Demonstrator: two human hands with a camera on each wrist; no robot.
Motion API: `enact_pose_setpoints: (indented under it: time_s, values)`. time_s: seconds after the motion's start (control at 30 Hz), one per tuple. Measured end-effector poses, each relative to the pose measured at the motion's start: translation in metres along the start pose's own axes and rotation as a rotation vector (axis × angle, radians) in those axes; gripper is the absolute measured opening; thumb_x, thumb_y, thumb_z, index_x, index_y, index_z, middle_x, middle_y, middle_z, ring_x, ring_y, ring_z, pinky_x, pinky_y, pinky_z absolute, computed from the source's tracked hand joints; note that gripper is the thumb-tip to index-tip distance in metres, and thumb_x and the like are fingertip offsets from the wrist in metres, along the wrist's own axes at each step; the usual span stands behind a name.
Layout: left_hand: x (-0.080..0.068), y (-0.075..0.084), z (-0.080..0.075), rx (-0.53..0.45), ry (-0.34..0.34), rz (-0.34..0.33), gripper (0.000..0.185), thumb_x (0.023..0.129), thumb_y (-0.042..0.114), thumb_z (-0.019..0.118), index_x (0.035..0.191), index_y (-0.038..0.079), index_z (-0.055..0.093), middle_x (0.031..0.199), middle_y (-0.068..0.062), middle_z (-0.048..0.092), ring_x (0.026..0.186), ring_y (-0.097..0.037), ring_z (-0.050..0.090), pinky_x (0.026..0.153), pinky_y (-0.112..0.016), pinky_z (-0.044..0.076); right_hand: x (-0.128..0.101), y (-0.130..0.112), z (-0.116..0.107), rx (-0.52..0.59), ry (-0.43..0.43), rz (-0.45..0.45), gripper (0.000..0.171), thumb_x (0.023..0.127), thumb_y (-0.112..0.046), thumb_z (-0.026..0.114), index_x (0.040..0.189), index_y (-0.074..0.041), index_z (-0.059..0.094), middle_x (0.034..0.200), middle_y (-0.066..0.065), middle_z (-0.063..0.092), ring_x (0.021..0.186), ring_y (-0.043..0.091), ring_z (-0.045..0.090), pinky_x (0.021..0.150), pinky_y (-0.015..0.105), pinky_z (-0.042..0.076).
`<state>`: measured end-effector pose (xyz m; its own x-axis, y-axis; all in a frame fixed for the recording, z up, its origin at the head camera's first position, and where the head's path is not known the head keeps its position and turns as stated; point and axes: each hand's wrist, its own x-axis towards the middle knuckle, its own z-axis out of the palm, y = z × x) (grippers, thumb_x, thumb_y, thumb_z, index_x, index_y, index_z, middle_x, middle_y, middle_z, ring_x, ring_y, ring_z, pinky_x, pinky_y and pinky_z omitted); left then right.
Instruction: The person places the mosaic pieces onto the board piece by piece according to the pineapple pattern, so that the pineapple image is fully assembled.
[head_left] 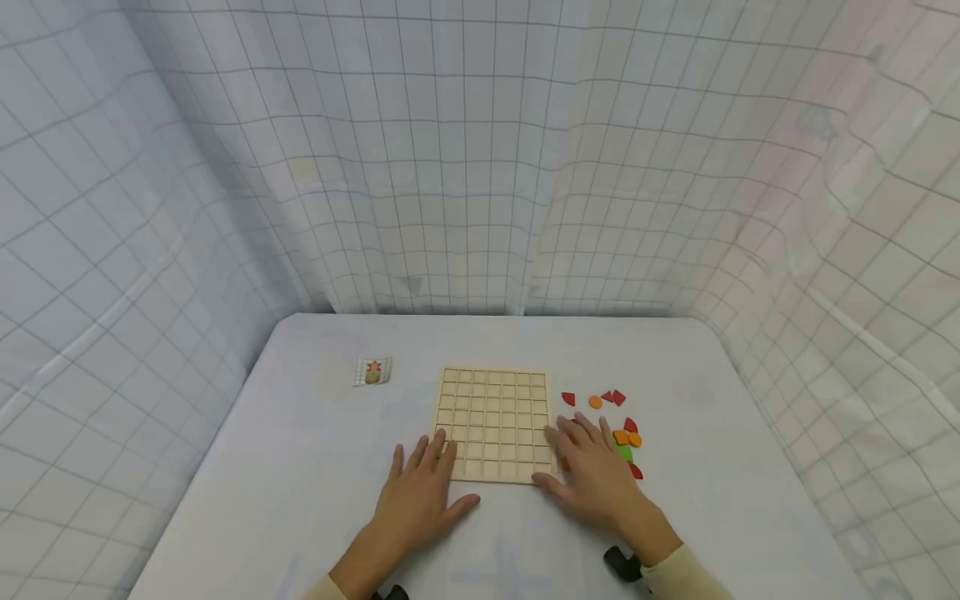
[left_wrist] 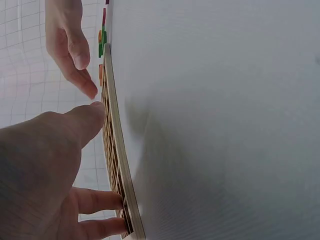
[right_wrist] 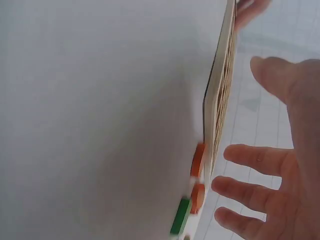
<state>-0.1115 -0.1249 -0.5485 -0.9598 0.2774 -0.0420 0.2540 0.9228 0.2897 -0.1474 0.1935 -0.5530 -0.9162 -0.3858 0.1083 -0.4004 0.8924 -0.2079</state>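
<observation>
A square wooden grid board (head_left: 495,425) lies flat on the white table, its cells bare. At its front left corner is my left hand (head_left: 420,500), fingers spread and fairly straight; in the left wrist view two fingertips (left_wrist: 107,201) meet the board's gridded face. My right hand (head_left: 592,471) is spread palm down at the front right corner, over some of the small coloured pieces. The right wrist view shows its fingers (right_wrist: 257,159) extended, holding nothing, with orange pieces (right_wrist: 198,197) and a green piece (right_wrist: 180,216) close by. Pieces under the right palm are partly hidden.
Right of the board lie several flat pieces: red quarter shapes (head_left: 568,399), an orange disc (head_left: 595,402) and a green piece (head_left: 626,453) among them. A small printed card (head_left: 372,372) with a gridded picture is at the back left. White gridded curtains (head_left: 465,167) surround the table.
</observation>
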Motion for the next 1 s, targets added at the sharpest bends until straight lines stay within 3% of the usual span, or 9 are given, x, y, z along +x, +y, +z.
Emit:
enact_pose_setpoints:
  time_s: [0.13, 0.3, 0.5, 0.73, 0.83, 1.0]
  values:
    - [-0.004, 0.000, 0.000, -0.004, 0.024, 0.024, 0.090, 0.107, 0.067, 0.076, 0.169, 0.005, 0.058, 0.182, -0.022, 0.050, 0.167, -0.053, 0.051, 0.136, -0.078, 0.038, 0.002, 0.020, -0.006, 0.000, 0.078, 0.034, 0.066, 0.107, -0.048, 0.084, 0.159, -0.010, 0.069, 0.163, 0.018, 0.069, 0.155, 0.048, 0.062, 0.132, 0.072, 0.046]
    - [-0.005, -0.001, -0.001, -0.029, 0.043, 0.023, 0.084, 0.106, 0.063, 0.079, 0.165, 0.007, 0.062, 0.179, -0.022, 0.053, 0.166, -0.053, 0.053, 0.134, -0.075, 0.042, 0.006, 0.047, -0.012, 0.012, 0.090, 0.124, 0.052, 0.103, -0.029, 0.091, 0.149, -0.011, 0.076, 0.150, 0.018, 0.072, 0.135, 0.044, 0.069, 0.107, 0.065, 0.063]
    - [-0.006, -0.002, -0.002, -0.055, 0.049, 0.031, 0.082, 0.106, 0.062, 0.080, 0.165, 0.008, 0.062, 0.178, -0.021, 0.054, 0.165, -0.053, 0.053, 0.134, -0.073, 0.044, 0.010, 0.076, -0.017, 0.123, 0.058, 0.193, 0.034, 0.101, -0.016, 0.093, 0.133, -0.009, 0.084, 0.133, 0.018, 0.073, 0.114, 0.032, 0.067, 0.095, 0.052, 0.068]
    - [-0.007, -0.002, -0.002, -0.061, 0.060, 0.043, 0.078, 0.106, 0.060, 0.080, 0.163, 0.009, 0.064, 0.177, -0.021, 0.055, 0.164, -0.053, 0.055, 0.133, -0.073, 0.045, 0.023, 0.097, -0.018, 0.204, 0.089, 0.219, 0.044, 0.100, -0.016, 0.095, 0.139, -0.004, 0.081, 0.130, 0.023, 0.070, 0.088, 0.021, 0.065, 0.078, 0.034, 0.062]
    - [-0.008, -0.001, -0.003, -0.061, 0.064, 0.044, 0.076, 0.106, 0.058, 0.081, 0.162, 0.009, 0.065, 0.176, -0.021, 0.056, 0.163, -0.053, 0.056, 0.133, -0.073, 0.046, 0.031, 0.102, -0.018, 0.220, 0.093, 0.249, 0.048, 0.101, -0.018, 0.094, 0.144, -0.004, 0.078, 0.129, 0.023, 0.068, 0.089, 0.022, 0.064, 0.077, 0.032, 0.061]
    - [-0.008, -0.002, -0.003, -0.061, 0.073, 0.043, 0.075, 0.106, 0.056, 0.082, 0.162, 0.009, 0.066, 0.175, -0.021, 0.057, 0.163, -0.053, 0.056, 0.132, -0.074, 0.046, 0.045, 0.108, -0.016, 0.229, 0.082, 0.292, 0.046, 0.106, -0.020, 0.089, 0.147, -0.003, 0.077, 0.126, 0.023, 0.067, 0.095, 0.028, 0.064, 0.083, 0.040, 0.066]
